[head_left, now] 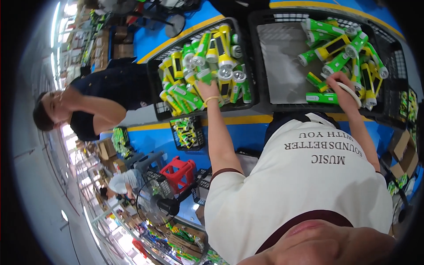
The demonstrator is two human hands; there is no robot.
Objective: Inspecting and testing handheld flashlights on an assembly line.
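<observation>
Two black plastic crates stand side by side in front of me. The left crate [152,66] is heaped with yellow and green flashlights [223,53]. My left hand [206,89], a yellow band on its wrist, rests on that heap with its fingertips buried among the flashlights. The right crate [260,57] is half filled, its grey bottom bare on the left and a pile of flashlights [349,46] on the right. My right hand [338,83], a white band on its wrist, curls around a green flashlight [316,81] at the near edge of that pile.
A co-worker in a dark shirt [106,95] leans in at the left. A small black basket of packaged items [187,132], a red stool [179,173] and a floor fan [154,205] stand on the blue floor. Cardboard boxes [402,152] are at the right.
</observation>
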